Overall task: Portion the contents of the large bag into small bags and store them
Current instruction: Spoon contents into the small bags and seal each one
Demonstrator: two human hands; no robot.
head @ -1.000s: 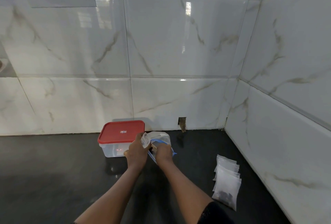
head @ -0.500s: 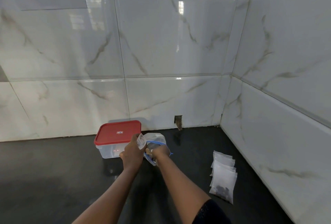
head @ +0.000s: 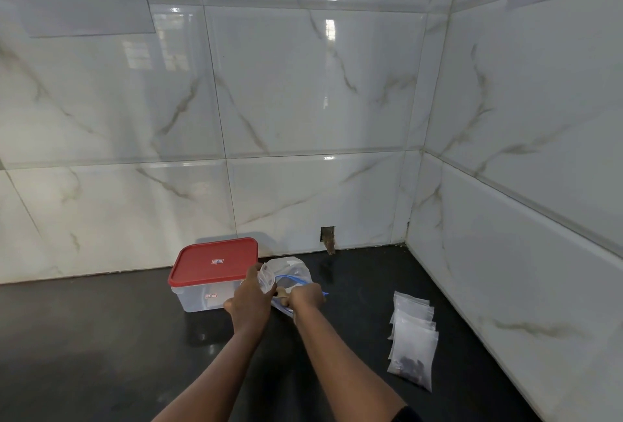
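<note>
- While the left hand [head: 247, 300] curls its fingers round the crumpled left edge of the large bag [head: 291, 268], the right hand [head: 305, 297] pinches the bag's mouth just below the blue zip strip [head: 292, 278]; both hands hold tight and sit close side by side.
- The large bag is clear plastic; it stands at 12 o'clock from the hands, with its bottom down on the counter [head: 101, 337]; what is inside it I cannot tell.
- At 10 o'clock from the hands is a clear box [head: 199, 300] with a red lid [head: 215, 265]; the lid is on; the left hand is in front of the box's right corner; if they touch I cannot tell; the bag is just beside the box.
- At 4 o'clock from the hands, well apart from them, lie the small bags [head: 413, 327]; they are flat and each one covers part of the next; the nearest one has dark bits at its bottom end.
- The counter is dark and shiny; a white wall [head: 303, 101] with grey streaks stands behind it and at 3 o'clock.
- At 1 o'clock from the hands, low in the wall, is a small hole [head: 327, 236].
- Far up at 11 o'clock a pale sheet [head: 94, 0] is stuck on the wall; it has a blurry dark square on it.
</note>
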